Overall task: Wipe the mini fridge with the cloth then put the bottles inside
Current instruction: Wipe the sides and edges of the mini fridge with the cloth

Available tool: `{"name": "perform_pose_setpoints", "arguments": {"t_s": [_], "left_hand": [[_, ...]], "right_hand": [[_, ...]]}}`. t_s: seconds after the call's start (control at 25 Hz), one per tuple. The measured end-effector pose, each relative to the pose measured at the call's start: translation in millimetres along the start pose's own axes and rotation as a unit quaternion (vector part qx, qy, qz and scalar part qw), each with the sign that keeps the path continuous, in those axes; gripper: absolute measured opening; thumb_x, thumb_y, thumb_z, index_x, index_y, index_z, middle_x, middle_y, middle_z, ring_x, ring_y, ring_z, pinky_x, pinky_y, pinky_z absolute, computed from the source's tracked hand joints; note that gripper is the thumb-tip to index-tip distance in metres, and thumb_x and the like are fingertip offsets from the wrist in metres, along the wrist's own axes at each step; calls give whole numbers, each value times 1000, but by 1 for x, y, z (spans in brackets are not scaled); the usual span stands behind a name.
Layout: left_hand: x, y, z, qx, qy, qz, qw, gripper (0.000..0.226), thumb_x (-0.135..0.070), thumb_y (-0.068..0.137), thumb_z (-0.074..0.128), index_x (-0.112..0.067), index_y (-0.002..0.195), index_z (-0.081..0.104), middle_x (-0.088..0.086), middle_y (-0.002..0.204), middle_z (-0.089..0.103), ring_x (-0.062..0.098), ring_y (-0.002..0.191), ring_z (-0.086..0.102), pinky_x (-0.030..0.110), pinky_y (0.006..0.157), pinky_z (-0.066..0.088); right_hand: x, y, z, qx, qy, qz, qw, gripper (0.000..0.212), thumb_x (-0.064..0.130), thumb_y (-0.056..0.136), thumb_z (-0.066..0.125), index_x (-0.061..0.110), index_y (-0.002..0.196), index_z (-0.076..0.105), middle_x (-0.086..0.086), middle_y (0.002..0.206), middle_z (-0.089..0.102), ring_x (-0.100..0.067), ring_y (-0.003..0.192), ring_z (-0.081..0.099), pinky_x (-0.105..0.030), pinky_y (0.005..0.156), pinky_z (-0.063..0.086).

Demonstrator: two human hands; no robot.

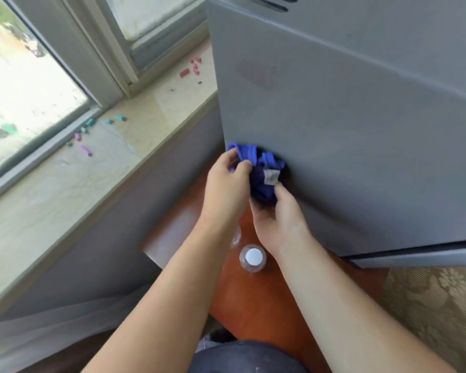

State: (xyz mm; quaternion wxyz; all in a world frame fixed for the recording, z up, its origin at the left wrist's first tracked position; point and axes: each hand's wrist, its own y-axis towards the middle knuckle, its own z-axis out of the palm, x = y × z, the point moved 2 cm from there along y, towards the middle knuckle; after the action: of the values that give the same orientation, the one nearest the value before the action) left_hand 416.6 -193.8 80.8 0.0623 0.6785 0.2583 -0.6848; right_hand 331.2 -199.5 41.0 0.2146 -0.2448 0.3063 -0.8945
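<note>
The grey mini fridge point(347, 125) fills the upper right, its side panel facing me. A bunched blue cloth point(261, 170) with a white tag is pressed against the fridge's lower left corner. My left hand point(226, 184) grips the cloth's left part, and my right hand point(277, 219) holds it from below. A clear bottle with a white cap point(253, 258) stands upright on the reddish-brown wooden surface point(253, 300), just under my wrists. A second clear bottle point(236, 236) is mostly hidden behind my left forearm.
A beige stone window sill point(92, 170) runs along the left, with small teal, purple and red pieces point(97, 130) scattered on it. The window frame point(108, 57) rises above it. Patterned carpet point(436, 305) lies at lower right. My knee shows at the bottom edge.
</note>
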Motion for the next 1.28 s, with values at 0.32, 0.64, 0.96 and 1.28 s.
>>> {"name": "perform_pose_setpoints", "arguments": {"t_s": [0.32,0.64,0.96,1.28], "left_hand": [[-69,8,-49,-27,49,174,983,32,-20,101,50,-24,128,68,-5,117,74,9,112,67,31,101,51],[-35,-50,14,-68,108,170,977,31,-24,103,52,-22,130,66,-15,121,62,-4,110,56,9,96,40],[84,-134,136,91,223,36,970,15,-22,100,49,-15,108,60,4,107,68,25,102,60,32,83,43],[96,-86,124,190,311,-74,928,12,-24,95,51,-15,90,57,5,86,65,33,90,60,31,68,36]], "right_hand": [[-17,-13,93,99,-27,19,995,45,21,99,57,-1,138,58,-21,140,61,-30,136,55,-38,119,37],[30,-68,19,63,-94,20,993,32,31,99,56,9,111,76,-13,117,75,-22,99,73,-30,80,62],[94,-87,-172,-111,-34,-39,992,30,23,105,48,5,118,67,-9,93,81,-15,90,76,-29,97,56],[83,-40,-198,-133,-1,-50,990,21,14,102,51,5,111,68,-10,100,80,-15,96,75,-30,92,59]]}}
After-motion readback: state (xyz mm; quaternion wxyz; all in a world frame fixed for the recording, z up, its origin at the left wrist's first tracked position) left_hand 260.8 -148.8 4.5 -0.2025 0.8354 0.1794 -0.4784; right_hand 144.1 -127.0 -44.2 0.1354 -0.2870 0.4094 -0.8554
